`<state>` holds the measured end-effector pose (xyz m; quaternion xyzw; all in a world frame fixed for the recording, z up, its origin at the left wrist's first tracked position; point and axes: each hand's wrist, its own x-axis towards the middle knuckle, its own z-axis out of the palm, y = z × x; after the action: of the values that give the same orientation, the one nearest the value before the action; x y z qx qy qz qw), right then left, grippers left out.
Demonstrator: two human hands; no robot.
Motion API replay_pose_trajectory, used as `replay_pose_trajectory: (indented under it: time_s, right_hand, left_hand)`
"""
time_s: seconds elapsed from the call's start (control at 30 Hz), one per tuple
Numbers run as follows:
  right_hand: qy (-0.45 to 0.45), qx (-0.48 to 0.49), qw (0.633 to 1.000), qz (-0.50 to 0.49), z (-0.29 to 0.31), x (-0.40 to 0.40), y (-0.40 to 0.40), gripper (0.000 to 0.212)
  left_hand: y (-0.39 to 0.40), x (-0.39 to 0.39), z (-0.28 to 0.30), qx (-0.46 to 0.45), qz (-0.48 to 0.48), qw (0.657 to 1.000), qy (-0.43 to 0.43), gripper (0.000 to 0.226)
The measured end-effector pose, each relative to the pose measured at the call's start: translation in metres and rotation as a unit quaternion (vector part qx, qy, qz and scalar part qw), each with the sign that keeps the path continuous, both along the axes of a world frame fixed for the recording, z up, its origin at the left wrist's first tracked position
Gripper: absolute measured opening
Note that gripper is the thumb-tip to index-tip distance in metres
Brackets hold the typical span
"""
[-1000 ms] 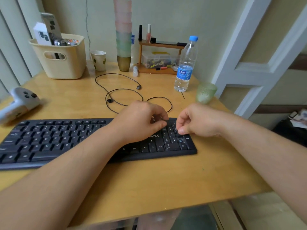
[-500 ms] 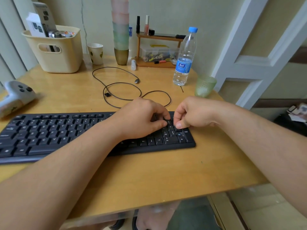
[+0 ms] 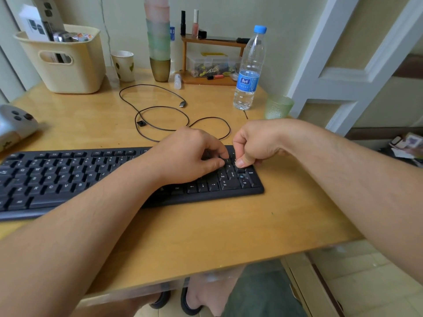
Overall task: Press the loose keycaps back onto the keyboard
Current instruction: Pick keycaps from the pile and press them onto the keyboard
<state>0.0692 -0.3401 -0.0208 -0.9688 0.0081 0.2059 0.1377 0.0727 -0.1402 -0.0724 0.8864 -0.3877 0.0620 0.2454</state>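
Observation:
The black keyboard [image 3: 68, 177] lies across the wooden desk. Both my hands are over its number pad at the right end. My right hand [image 3: 256, 143] is curled, and its thumb and forefinger pinch a black keycap [image 3: 240, 170] down onto the pad. Just below it, one bare key socket [image 3: 241, 176] shows. My left hand [image 3: 190, 156] rests on the keys left of the pad with curled fingers, thumb tip beside the forefinger. Whether it holds anything is hidden.
A black cable [image 3: 160, 117] loops behind the keyboard. Behind my right hand stand a water bottle [image 3: 249, 72] and a green glass [image 3: 278, 107]. A cream basket [image 3: 61, 62], a paper cup [image 3: 123, 65] and stacked cups [image 3: 159, 42] line the back. A white controller [image 3: 13, 126] lies at the left.
My right hand met the left hand's fingertips, then moved slightly right and pushed its thumb down on the number pad. My head came closer.

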Motion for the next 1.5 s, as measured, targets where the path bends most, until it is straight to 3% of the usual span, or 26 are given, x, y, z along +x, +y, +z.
replay_pose_trajectory:
  time_s: [0.33,0.5,0.77,0.87,1.03,1.5]
  right_hand:
    - [0.004,-0.051,0.999,0.006,0.005,-0.002,0.009,0.015]
    - [0.007,-0.075,0.997,0.021,0.005,-0.001,0.012,0.022]
    - [-0.07,0.082,0.991,-0.073,0.005,-0.001,-0.021,0.031]
    - [-0.072,0.094,0.989,-0.091,-0.006,-0.001,-0.028,0.032]
    - [-0.065,0.108,0.987,-0.105,-0.017,0.0,-0.033,0.029]
    - [-0.054,0.14,0.985,-0.083,-0.018,-0.006,-0.027,0.036]
  left_hand:
    - [-0.003,0.002,-0.004,0.0,-0.029,0.999,-0.026,0.024]
    - [-0.003,0.002,-0.004,0.001,-0.026,0.999,-0.023,0.023]
    - [-0.006,-0.004,-0.001,0.008,-0.018,1.0,0.021,0.031]
    - [-0.007,-0.005,-0.002,0.02,-0.024,0.999,0.043,0.036]
    - [-0.01,-0.007,0.0,0.124,-0.015,0.992,0.022,0.035]
    - [-0.004,-0.002,-0.002,0.108,-0.012,0.994,-0.007,0.033]
